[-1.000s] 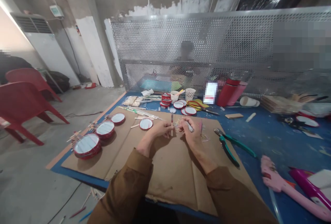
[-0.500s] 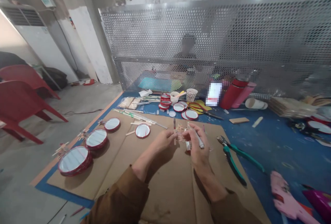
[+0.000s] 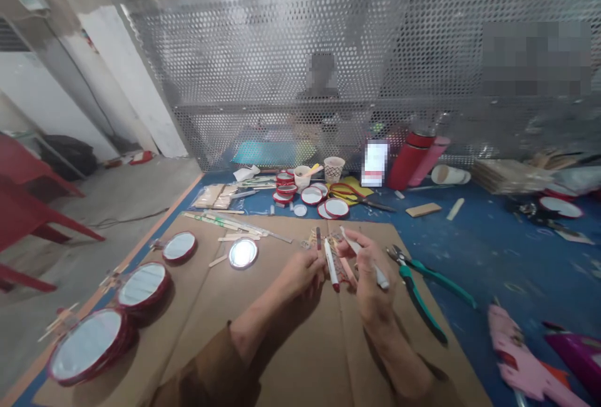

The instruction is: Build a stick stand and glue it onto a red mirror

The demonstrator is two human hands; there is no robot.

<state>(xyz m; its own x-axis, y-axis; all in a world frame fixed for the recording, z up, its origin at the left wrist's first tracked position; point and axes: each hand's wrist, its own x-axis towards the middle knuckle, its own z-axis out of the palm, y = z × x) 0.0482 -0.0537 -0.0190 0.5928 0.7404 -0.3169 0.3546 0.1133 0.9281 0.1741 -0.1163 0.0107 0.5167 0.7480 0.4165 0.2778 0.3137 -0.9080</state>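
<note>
My left hand pinches a small flat wooden stick, coloured dark reddish-brown, which stands up from the fingertips. In my right hand is a white marker, its tip pointing up and left towards the stick without touching it. Between the hands a second white marker with a red end lies on the cardboard. Small wooden pieces are scattered just beyond the fingers, partly hidden by them.
Round red-rimmed mirrors line the left; a smaller mirror lies nearer the middle. Green-handled pliers and a pink glue gun lie at right. Paper cups, scissors and a red bottle stand or lie towards the perforated metal screen.
The view has turned to the right. My right hand with its marker has moved slightly away from the stick, uncovering more of the second marker. My left hand still holds the stick.
</note>
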